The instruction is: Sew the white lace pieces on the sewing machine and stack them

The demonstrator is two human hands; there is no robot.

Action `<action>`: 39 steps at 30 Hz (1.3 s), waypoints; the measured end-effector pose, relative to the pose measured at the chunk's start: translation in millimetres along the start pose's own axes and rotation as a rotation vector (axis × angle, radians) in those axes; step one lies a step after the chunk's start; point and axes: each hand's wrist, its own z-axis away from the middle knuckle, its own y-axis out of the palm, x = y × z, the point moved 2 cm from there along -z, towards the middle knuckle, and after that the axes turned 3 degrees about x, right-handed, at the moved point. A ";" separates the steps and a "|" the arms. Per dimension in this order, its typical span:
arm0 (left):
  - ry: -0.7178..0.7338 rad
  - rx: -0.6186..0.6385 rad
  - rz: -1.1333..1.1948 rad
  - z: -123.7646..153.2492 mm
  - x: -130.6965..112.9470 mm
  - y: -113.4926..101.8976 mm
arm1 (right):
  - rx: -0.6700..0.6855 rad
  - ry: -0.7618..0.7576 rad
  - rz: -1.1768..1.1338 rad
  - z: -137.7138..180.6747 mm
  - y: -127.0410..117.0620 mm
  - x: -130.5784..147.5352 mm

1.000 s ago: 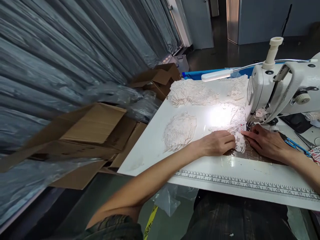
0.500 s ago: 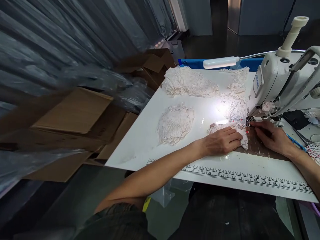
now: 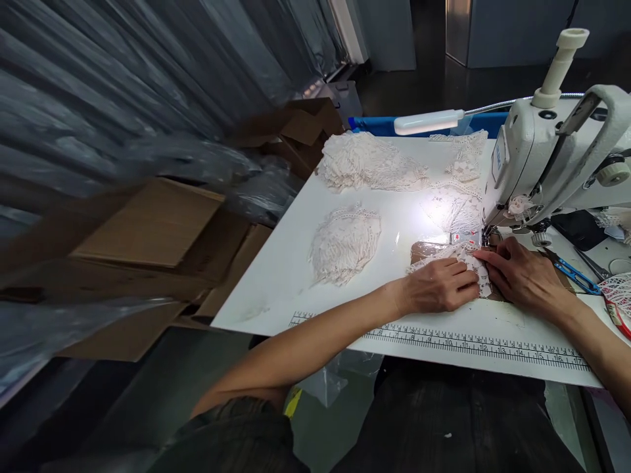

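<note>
A white lace piece (image 3: 463, 257) lies on the table in front of the needle of a white sewing machine (image 3: 547, 151). My left hand (image 3: 436, 286) rests on the lace's near edge, fingers curled down on it. Pressing the lace flat from the right, my right hand (image 3: 522, 272) has its fingertips just before the presser foot (image 3: 488, 236). The lamp's light falls on more lace (image 3: 456, 210) behind the needle.
Two heaps of lace (image 3: 345, 243) (image 3: 367, 161) lie on the white table (image 3: 276, 289), which has a printed ruler (image 3: 483, 343) along its near edge. Blue-handled snips (image 3: 569, 270) lie right of the machine. Cardboard boxes (image 3: 158, 230) and plastic sheeting stand to the left.
My right hand has slid left along the lace toward my left hand. The left hand has stayed on the lace. The camera view has shifted slightly.
</note>
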 end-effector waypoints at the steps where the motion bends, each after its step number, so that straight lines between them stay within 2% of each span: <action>1: -0.036 0.006 0.012 -0.1 -1.6 0.8 | -0.022 0.007 -0.036 1.4 0.2 -1.8; 5: -0.179 0.034 0.146 6.0 4.8 8.4 | -0.134 0.038 -0.375 8.2 -1.4 -17.8; 8: -0.190 0.073 0.255 12.7 19.4 14.0 | -0.117 0.081 -0.497 10.4 -2.1 -26.4; 11: -0.172 0.085 0.295 14.5 29.4 12.3 | -0.125 0.008 -0.431 10.6 -0.5 -22.2; 14: -0.175 0.028 0.299 10.4 29.1 5.1 | -0.166 -0.135 -0.271 11.4 3.4 -12.2; 18: -0.304 -0.024 0.301 4.3 28.5 1.9 | -0.167 -0.223 -0.097 11.9 6.3 -5.3; 20: -0.326 0.048 0.300 2.7 30.6 4.3 | -0.149 -0.219 -0.072 11.3 5.4 -4.7; 24: -0.334 0.270 0.268 3.5 36.1 6.0 | -0.148 -0.210 -0.046 9.9 2.6 -3.9; 27: -0.336 0.333 0.279 7.4 37.9 2.5 | -0.166 -0.210 -0.060 10.0 2.2 -3.4; 34: -0.271 0.051 0.253 8.2 31.1 2.4 | -0.162 -0.221 -0.083 11.6 2.9 -4.2; 36: -0.272 0.046 0.242 5.1 28.9 5.5 | -0.167 -0.226 -0.088 12.1 3.3 -4.1; 39: -0.284 0.114 0.159 1.9 26.8 8.5 | -0.195 -0.234 -0.091 13.2 4.2 -3.6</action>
